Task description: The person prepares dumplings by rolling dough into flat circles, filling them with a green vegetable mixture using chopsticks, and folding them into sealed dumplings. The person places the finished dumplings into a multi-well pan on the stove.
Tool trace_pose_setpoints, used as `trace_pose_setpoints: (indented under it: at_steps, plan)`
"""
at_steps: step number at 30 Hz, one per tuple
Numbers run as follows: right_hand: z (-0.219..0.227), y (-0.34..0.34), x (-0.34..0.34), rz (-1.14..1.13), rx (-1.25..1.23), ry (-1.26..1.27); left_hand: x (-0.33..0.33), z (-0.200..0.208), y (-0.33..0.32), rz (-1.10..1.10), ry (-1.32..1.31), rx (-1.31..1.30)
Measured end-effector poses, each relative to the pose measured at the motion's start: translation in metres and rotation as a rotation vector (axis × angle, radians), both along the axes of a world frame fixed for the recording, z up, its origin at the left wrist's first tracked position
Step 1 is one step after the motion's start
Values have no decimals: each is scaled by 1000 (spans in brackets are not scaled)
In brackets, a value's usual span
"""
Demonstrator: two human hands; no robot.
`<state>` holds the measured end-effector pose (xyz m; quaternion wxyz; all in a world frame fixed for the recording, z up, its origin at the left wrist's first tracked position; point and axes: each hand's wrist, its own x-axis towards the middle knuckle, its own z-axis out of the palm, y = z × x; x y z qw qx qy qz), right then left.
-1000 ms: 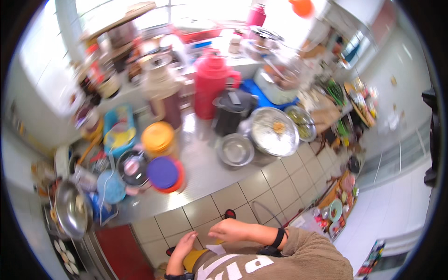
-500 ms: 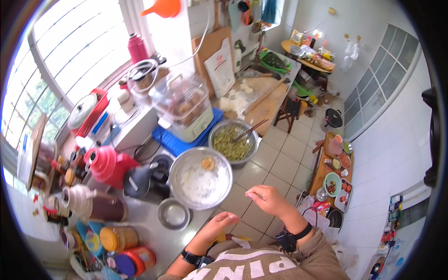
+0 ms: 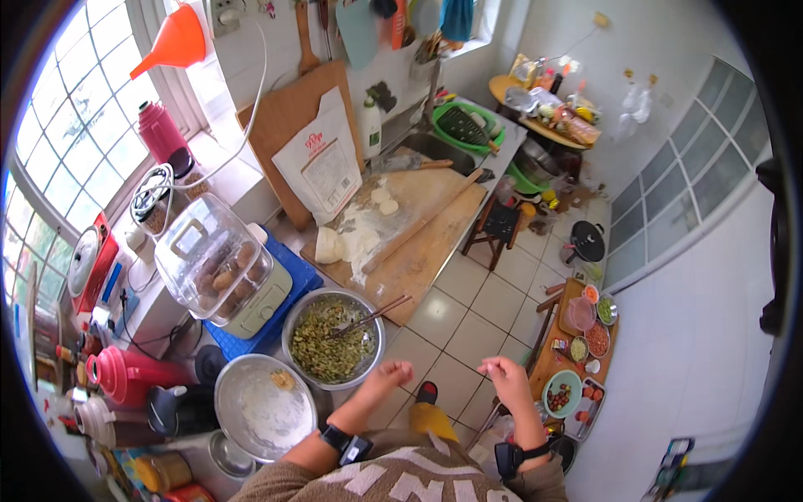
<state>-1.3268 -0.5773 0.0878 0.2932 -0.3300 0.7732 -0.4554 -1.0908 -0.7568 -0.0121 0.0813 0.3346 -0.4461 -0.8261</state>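
When we're working around the bowl (image 3: 376,339), mind the chopsticks (image 3: 391,305)

Since the bowl sits so close to our left hand (image 3: 386,383), that's where we'd take the most care. It holds a chopped green mix (image 3: 314,351) that looks moist, so folding slowly from underneath should beat fast stirring. The chopsticks lean well past the rim towards the board (image 3: 401,289), so we'd grab them from the top end and not reach across.

Hands check: they're apart from each other. Left fingers are curled in; nothing shows, but we can't tell if something small is tucked inside. It's near the bowl, though from above we can't tell if it's touching. Our right hand (image 3: 508,381) has its fingers loosely bent with nothing visible in them, over the floor (image 3: 443,318) side.

Further out, the floured bowl (image 3: 230,393) is right by our left arm, so watch that wrist strap (image 3: 345,443). On the board, a rolling pin (image 3: 422,222) lies at a slant beside loose flour (image 3: 361,238) and pale dough pieces (image 3: 385,201). It could roll if bumped, so we'd steady it first.
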Motion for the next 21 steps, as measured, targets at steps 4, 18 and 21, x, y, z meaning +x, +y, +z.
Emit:
trace_pose_setpoints:
  at_steps: [4,18,21]
  plan:
    - [-29,-75,-103,124,19,49,-79,15,-55,131,-27,-129]
    - [-168,-505,-195,692,-73,584,-191,-24,-206,515,-255,-221]
    - [-185,-522,-191,684,-99,691,-202,-31,-226,420,-546,-554]
